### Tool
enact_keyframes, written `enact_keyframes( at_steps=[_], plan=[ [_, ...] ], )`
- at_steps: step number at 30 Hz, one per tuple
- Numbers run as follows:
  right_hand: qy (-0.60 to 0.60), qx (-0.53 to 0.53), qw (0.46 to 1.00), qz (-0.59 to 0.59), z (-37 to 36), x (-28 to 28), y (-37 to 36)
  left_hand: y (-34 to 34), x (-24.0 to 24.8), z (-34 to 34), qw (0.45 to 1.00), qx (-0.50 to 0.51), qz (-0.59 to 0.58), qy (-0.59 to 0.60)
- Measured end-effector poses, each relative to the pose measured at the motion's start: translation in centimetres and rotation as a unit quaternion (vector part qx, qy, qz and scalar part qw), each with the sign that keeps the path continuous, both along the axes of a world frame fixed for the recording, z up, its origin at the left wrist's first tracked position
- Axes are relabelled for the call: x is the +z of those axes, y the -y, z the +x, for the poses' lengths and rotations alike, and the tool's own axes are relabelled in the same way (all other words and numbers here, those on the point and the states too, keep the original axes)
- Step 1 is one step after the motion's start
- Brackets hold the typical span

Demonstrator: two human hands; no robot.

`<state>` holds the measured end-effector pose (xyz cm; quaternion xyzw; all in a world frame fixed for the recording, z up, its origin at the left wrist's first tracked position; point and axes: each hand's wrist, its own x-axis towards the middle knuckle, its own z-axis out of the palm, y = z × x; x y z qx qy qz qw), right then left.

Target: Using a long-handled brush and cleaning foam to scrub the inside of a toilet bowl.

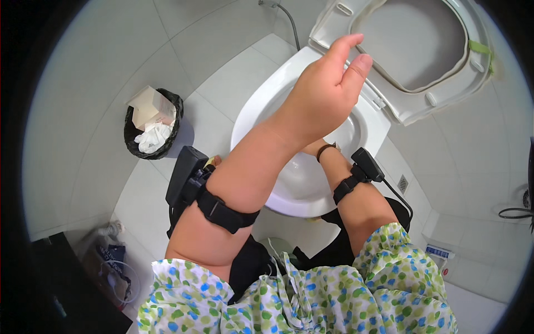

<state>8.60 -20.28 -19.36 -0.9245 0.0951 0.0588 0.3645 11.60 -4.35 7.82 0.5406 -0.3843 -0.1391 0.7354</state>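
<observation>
My left hand (332, 83) is raised over the rear of a white toilet bowl (245, 122), close to the lifted seat. Its thumb and forefinger are stretched out and apart, with nothing visible between them; the other fingers are hidden. My right hand (312, 146) reaches low over the bowl, behind my left hand and wrist, which cover its fingers. A dark bracelet (325, 151) circles the right wrist. The raised toilet seat (414, 108) leans back at the upper right, with a green strip (479, 47) on its edge.
A bin (179, 131) lined with a black bag, holding a box and white crumpled paper, stands at the left. Black straps with devices (369, 165) sit on both forearms. A grey hose (290, 22) runs behind the toilet. A floor drain (403, 183) lies to the right.
</observation>
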Motion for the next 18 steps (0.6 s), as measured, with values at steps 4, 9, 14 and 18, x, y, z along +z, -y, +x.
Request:
enact_keyframes(
  at_steps=[4, 9, 14, 18],
  plan=[
    [0.057, 0.042, 0.996, 0.056, -1.7, 5.7, -4.0, -0.6, -0.7, -0.4, 0.999, -0.017, 0.039, 0.015],
    [-0.047, 0.073, 0.994, 0.066, -1.3, 4.5, -2.4, -1.5, 3.9, -1.3, 1.0, 0.004, 0.021, -0.005],
    [-0.083, 0.127, 0.982, 0.109, -2.4, 8.1, -6.3, -4.8, 6.5, -0.9, 0.995, -0.043, -0.073, -0.056],
    [-0.058, 0.094, 0.992, 0.062, -1.3, 6.0, -5.3, -3.0, 2.1, -0.2, 0.997, 0.056, 0.029, 0.051]
  ],
)
